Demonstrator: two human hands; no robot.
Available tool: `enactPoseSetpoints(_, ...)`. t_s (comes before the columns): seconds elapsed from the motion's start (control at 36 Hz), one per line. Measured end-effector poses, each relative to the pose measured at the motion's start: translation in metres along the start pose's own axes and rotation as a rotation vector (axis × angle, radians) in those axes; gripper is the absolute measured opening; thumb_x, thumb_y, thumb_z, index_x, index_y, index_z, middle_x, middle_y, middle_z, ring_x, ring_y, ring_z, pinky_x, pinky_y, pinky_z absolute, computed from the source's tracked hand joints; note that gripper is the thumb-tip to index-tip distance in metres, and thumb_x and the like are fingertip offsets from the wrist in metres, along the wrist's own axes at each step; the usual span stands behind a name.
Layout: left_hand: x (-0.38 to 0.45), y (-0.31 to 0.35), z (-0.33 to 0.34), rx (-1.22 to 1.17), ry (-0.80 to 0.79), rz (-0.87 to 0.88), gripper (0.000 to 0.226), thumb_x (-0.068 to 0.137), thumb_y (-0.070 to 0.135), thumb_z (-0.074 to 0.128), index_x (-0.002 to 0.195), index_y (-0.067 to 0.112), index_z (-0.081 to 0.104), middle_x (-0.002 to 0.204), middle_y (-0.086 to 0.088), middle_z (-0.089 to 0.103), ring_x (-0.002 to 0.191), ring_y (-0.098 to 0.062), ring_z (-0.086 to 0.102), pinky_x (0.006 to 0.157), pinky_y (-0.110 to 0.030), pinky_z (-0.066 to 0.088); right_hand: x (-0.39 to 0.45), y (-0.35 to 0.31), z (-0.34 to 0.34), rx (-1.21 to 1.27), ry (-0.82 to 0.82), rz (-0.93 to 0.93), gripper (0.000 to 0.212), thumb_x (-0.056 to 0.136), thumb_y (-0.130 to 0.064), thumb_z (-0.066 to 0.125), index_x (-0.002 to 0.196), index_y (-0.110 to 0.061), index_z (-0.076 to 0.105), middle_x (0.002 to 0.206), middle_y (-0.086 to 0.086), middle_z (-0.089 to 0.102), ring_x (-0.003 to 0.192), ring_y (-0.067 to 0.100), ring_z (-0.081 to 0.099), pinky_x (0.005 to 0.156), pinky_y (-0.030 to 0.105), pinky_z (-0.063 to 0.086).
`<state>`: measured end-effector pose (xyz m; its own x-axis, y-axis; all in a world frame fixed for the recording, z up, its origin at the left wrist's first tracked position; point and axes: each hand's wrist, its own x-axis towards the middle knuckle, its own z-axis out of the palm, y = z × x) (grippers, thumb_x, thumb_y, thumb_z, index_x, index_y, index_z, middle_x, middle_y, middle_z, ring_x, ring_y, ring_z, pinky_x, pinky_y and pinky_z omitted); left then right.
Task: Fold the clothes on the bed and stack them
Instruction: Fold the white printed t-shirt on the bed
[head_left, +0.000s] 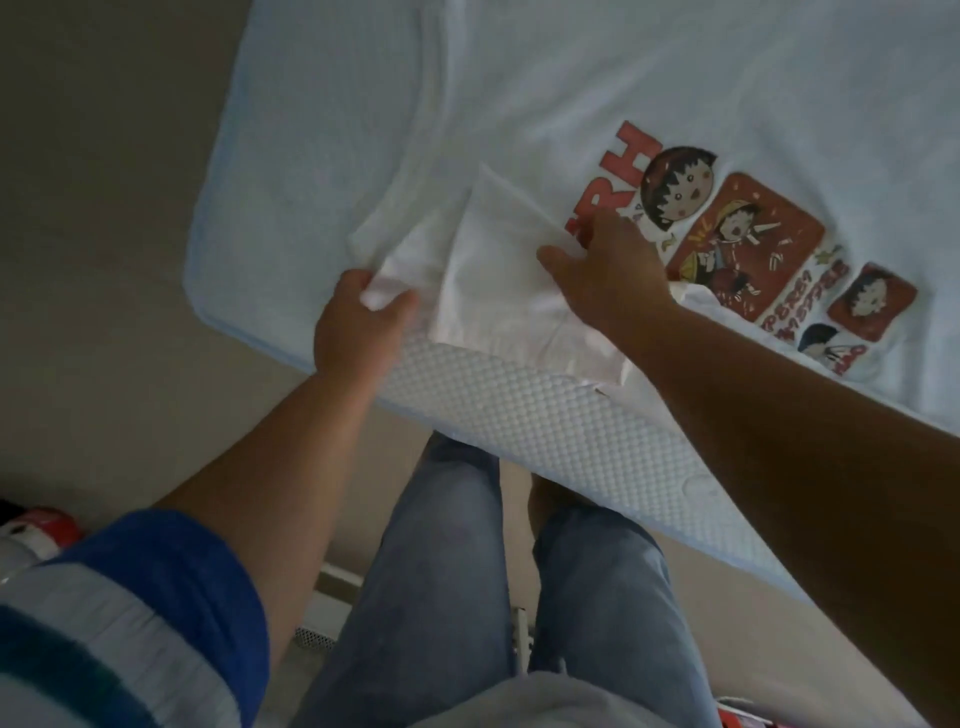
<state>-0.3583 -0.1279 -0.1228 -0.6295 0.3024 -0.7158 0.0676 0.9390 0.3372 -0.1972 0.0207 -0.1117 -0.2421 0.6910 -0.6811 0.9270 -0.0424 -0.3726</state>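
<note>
A white T-shirt (675, 93) with a red cartoon print (743, 244) lies spread on the bed near its front corner. A flap of the shirt (493, 260), perhaps a sleeve, is turned over toward the print. My left hand (358, 325) pinches a bunched white edge of the shirt at the mattress edge. My right hand (605, 270) grips the folded flap beside the print, thumb spread to the left. Both forearms reach in from below.
The mattress (545, 415) has a quilted white side and a pale blue cover (291, 171); its corner points left. Beige floor (93, 208) lies to the left. My legs in blue jeans (441, 597) stand against the bed. Red and white items (36, 530) sit at the lower left.
</note>
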Motion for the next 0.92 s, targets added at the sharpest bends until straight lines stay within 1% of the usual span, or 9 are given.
enactPoseSetpoints(0.08, 0.012, 0.003, -0.005, 0.008, -0.063, -0.038, 0.025, 0.071, 0.037, 0.064, 0.079, 0.013, 0.068, 0.072, -0.004, 0.067, 0.072, -0.021, 0.065, 0.062, -0.031, 0.051, 0.025, -0.016, -0.003, -0.131, -0.148, 0.023, 0.034, 0.085, -0.036, 0.058, 0.108, -0.010, 0.061, 0.088, 0.005, 0.058, 0.082, 0.025, 0.061, 0.072, 0.033, 0.051)
enactPoseSetpoints(0.17, 0.019, 0.000, -0.012, -0.039, 0.005, -0.025, 0.019, 0.070, 0.034, 0.068, 0.059, 0.019, 0.061, 0.056, 0.002, 0.058, 0.055, -0.013, 0.056, 0.050, -0.024, 0.040, 0.039, -0.025, -0.005, -0.239, -0.114, -0.091, 0.021, 0.087, -0.026, 0.055, 0.101, -0.013, 0.064, 0.080, 0.003, 0.056, 0.062, 0.016, 0.049, 0.056, 0.023, 0.039)
enactPoseSetpoints(0.22, 0.020, -0.003, -0.016, -0.068, 0.061, -0.009, 0.022, 0.068, 0.034, 0.068, 0.057, 0.016, 0.060, 0.053, 0.004, 0.053, 0.042, -0.001, 0.045, 0.040, -0.017, 0.034, 0.041, -0.026, -0.004, -0.199, -0.064, -0.116, 0.015, 0.088, -0.024, 0.054, 0.097, -0.016, 0.063, 0.070, -0.003, 0.050, 0.057, 0.012, 0.044, 0.050, 0.022, 0.032)
enactPoseSetpoints(0.31, 0.020, -0.005, -0.017, -0.023, 0.082, -0.021, 0.016, 0.068, 0.028, 0.067, 0.066, 0.013, 0.062, 0.053, 0.010, 0.051, 0.042, 0.001, 0.044, 0.036, -0.010, 0.028, 0.040, -0.023, 0.003, -0.169, -0.038, -0.147, 0.020, 0.089, -0.024, 0.052, 0.101, -0.014, 0.064, 0.082, 0.002, 0.056, 0.064, 0.017, 0.050, 0.049, 0.022, 0.033)
enactPoseSetpoints(0.47, 0.015, 0.010, -0.021, 0.098, 0.233, 0.066, 0.026, 0.074, 0.021, 0.066, 0.099, 0.014, 0.060, 0.102, -0.006, 0.056, 0.079, -0.015, 0.048, 0.063, -0.023, 0.034, 0.036, -0.018, 0.004, 0.031, 0.025, -0.126, 0.024, 0.085, -0.022, 0.060, 0.108, -0.016, 0.058, 0.103, 0.002, 0.057, 0.072, 0.011, 0.050, 0.052, 0.014, 0.032)
enactPoseSetpoints(0.56, 0.010, 0.039, -0.023, 0.127, 0.315, 0.260, 0.028, 0.075, 0.019, 0.066, 0.101, 0.013, 0.061, 0.107, -0.009, 0.053, 0.090, -0.019, 0.049, 0.074, -0.025, 0.035, 0.036, -0.011, -0.011, 0.095, 0.043, -0.108, 0.035, 0.085, -0.021, 0.062, 0.118, -0.015, 0.055, 0.107, -0.001, 0.055, 0.085, 0.011, 0.051, 0.063, 0.011, 0.034)
enactPoseSetpoints(0.64, 0.016, 0.086, -0.021, 0.064, 0.266, 0.340, 0.023, 0.077, 0.021, 0.064, 0.100, 0.016, 0.061, 0.105, -0.003, 0.052, 0.096, -0.021, 0.054, 0.076, -0.021, 0.032, 0.039, 0.002, -0.033, 0.126, 0.074, -0.082, 0.031, 0.085, -0.018, 0.061, 0.116, -0.013, 0.056, 0.105, -0.002, 0.056, 0.088, 0.014, 0.052, 0.067, 0.006, 0.033)
enactPoseSetpoints(0.72, 0.034, 0.139, -0.012, 0.104, 0.158, 0.441, 0.030, 0.078, 0.023, 0.063, 0.107, 0.016, 0.061, 0.109, -0.006, 0.054, 0.101, -0.023, 0.054, 0.083, -0.025, 0.035, 0.049, 0.018, -0.059, 0.081, 0.134, 0.008, 0.033, 0.086, -0.027, 0.062, 0.117, -0.016, 0.056, 0.112, 0.002, 0.055, 0.088, 0.015, 0.053, 0.074, 0.021, 0.038)
enactPoseSetpoints(0.92, 0.092, 0.257, 0.022, 0.304, 0.076, 0.682, 0.052, 0.080, 0.027, 0.060, 0.130, 0.016, 0.049, 0.131, -0.012, 0.048, 0.122, -0.031, 0.042, 0.101, -0.035, 0.033, 0.110, 0.037, -0.137, 0.046, 0.408, 0.064, 0.045, 0.086, -0.028, 0.061, 0.126, -0.013, 0.048, 0.133, 0.010, 0.040, 0.109, 0.029, 0.052, 0.086, 0.026, 0.035)
